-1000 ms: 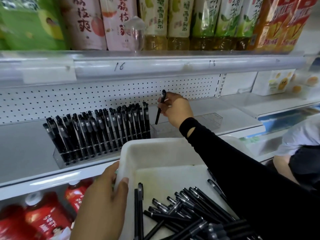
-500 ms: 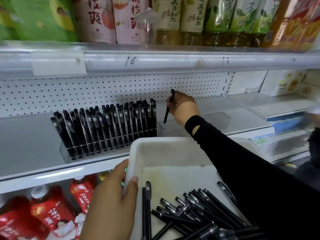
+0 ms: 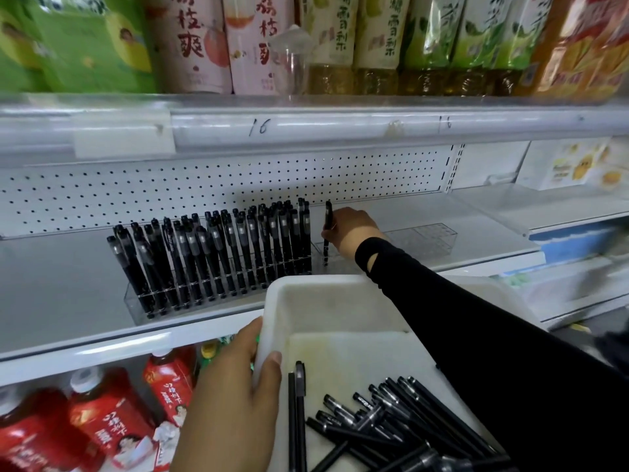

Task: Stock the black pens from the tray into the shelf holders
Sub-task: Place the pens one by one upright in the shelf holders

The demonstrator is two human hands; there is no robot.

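At nine o'clock a full holder (image 3: 218, 260) stands on the shelf (image 3: 61, 274). At seven the left grip (image 3: 238, 396) curls round the tray (image 3: 340, 282) rim. Loose pens (image 3: 391, 424) lie at five. In the middle, the right grip (image 3: 350, 233) pinches a pen (image 3: 327, 223) upright in the clear holder (image 3: 425, 238).

Noted glossy black with greyish bands on the slim plastic pens (image 3: 218, 260) in the clear acrylic holder (image 3: 136, 303), matching black on the long fabric sleeve (image 3: 476, 318). Found off-white with yellowish stains on the rectangular plastic tray (image 3: 340, 299), rows of dark dots across the white metal pegboard (image 3: 136, 195), red on the lower drink bottles (image 3: 109, 420).
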